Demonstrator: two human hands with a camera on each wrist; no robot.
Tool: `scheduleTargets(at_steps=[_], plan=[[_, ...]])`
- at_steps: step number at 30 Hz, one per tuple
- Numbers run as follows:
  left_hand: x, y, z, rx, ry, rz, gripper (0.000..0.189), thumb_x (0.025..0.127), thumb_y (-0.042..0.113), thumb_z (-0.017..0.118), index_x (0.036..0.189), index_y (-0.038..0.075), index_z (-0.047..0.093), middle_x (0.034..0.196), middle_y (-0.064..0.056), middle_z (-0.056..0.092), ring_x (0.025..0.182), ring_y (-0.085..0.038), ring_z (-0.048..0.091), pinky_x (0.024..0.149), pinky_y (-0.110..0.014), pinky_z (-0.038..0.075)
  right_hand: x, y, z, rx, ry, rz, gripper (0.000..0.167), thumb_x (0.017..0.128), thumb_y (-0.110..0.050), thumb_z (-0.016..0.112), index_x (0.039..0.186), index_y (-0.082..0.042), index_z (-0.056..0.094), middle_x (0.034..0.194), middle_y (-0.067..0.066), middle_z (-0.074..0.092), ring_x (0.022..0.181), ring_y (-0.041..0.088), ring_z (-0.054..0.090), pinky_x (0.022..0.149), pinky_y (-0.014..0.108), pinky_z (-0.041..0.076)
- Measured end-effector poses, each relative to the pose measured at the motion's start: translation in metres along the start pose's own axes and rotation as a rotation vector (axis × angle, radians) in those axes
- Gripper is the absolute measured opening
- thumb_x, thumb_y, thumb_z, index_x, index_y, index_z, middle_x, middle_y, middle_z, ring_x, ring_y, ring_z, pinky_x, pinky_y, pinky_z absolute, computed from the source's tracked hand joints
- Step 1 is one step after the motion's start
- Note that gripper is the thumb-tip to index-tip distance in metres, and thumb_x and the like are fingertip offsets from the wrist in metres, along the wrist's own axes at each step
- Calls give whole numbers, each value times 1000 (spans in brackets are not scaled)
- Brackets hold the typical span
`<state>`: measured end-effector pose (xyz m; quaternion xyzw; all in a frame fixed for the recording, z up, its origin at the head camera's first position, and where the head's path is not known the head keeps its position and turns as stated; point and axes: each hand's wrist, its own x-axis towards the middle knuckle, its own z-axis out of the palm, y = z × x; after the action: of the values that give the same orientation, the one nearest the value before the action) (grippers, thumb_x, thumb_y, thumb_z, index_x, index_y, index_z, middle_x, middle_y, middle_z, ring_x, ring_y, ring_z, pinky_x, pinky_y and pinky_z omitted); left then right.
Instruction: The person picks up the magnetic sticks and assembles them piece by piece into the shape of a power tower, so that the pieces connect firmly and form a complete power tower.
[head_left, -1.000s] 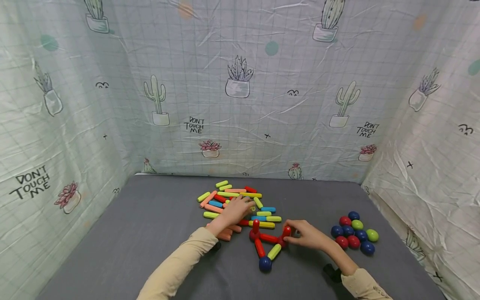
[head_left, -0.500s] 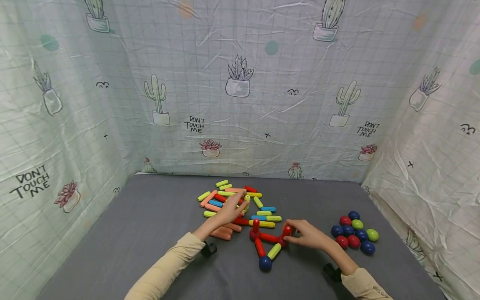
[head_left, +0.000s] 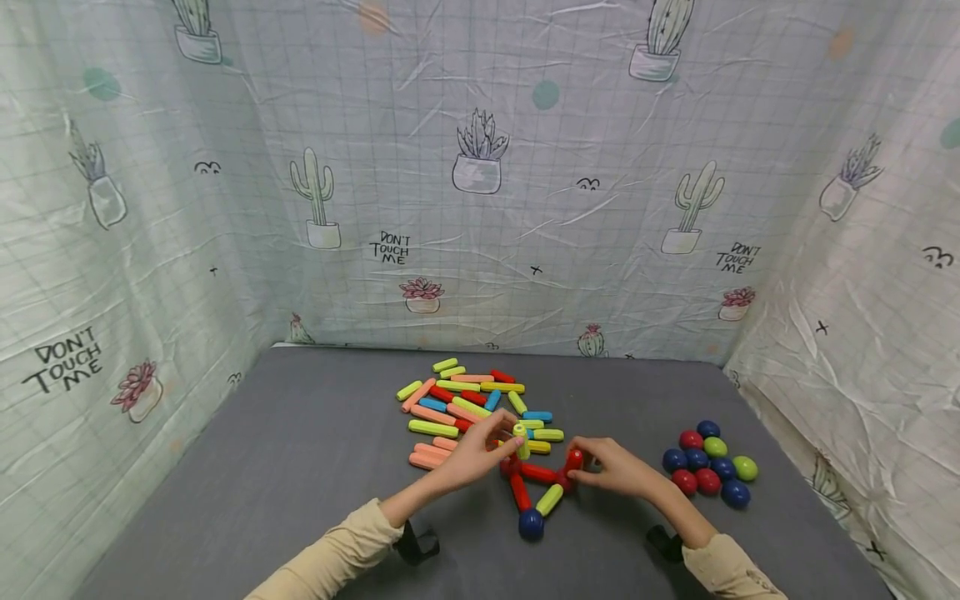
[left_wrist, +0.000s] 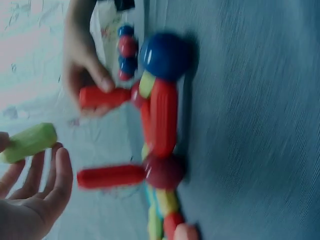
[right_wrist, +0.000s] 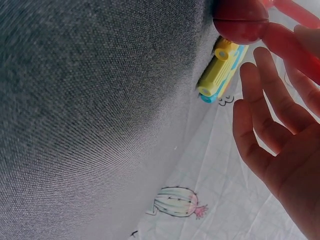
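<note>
A magnetic-rod triangle lies on the dark cloth, with a blue ball (head_left: pixel 531 524) at its near corner and red balls at the other two. Two red rods and one light green rod (head_left: pixel 550 500) form its sides. My right hand (head_left: pixel 617 472) pinches the upright red rod (head_left: pixel 574 461) on the right-hand ball. In my left hand (head_left: pixel 472 454), thumb and fingers hold a light green rod (left_wrist: pixel 32 142) above the left corner. The left wrist view shows it apart from the other upright red rod (left_wrist: pixel 110 176), on the left-hand red ball (left_wrist: pixel 164 171).
Loose rods in yellow-green, red, blue and salmon lie behind the triangle, among them a long yellow-green rod (head_left: pixel 432 428). Several blue, red and green balls, such as a green ball (head_left: pixel 744 468), sit at the right. A printed curtain (head_left: pixel 480 233) rises behind the table (head_left: pixel 300 467).
My left hand has picked a light green rod out of the pile and carried it toward me and right, over the triangle's left corner. The right hand keeps its grip in the same place.
</note>
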<state>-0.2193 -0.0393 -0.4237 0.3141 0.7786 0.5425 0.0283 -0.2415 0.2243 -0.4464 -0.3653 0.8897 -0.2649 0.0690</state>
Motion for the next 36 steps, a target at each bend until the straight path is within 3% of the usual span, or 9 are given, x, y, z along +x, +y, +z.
scheduleTargets(at_steps=[7,13,21,27,31,36], plan=[[-8,-16,18,-61,-170,-57,18,88,20,55,102,9,54,98,-11,62,83,-16,60,68,-19,48,1,1,0,8,10,-21,26,86,-30,58,98,-7,55,84,-7,61,71,0,54,62,27,49],[-16,-27,29,-72,-261,-99,17,87,20,57,99,8,54,98,-11,62,81,-8,60,65,-22,51,0,2,3,3,20,-28,23,85,-29,59,98,-10,55,84,-6,62,72,2,55,63,26,49],[-20,-28,33,-79,-267,-100,18,85,15,60,98,8,51,98,-13,61,80,-8,62,61,-21,51,-1,3,3,10,33,-48,24,84,-28,60,99,-10,55,85,-5,62,71,3,56,63,23,48],[-20,-31,34,-9,-259,-73,20,82,16,63,98,12,51,96,-10,62,77,-4,61,62,-18,48,-7,9,0,-9,54,-55,19,83,-21,62,99,-15,55,84,-5,62,72,1,54,63,23,49],[-20,-31,36,34,-260,-42,28,79,13,67,100,13,49,97,-8,60,79,-4,60,62,-17,48,-15,17,-16,-59,84,36,19,83,-17,62,99,-9,57,82,-4,60,72,3,54,61,23,47],[-20,-31,40,93,-275,-13,36,75,7,70,102,11,46,96,-6,58,78,-6,59,60,-14,48,-30,31,-43,-134,195,194,17,82,-11,62,96,-3,58,82,3,61,71,12,56,58,22,45]])
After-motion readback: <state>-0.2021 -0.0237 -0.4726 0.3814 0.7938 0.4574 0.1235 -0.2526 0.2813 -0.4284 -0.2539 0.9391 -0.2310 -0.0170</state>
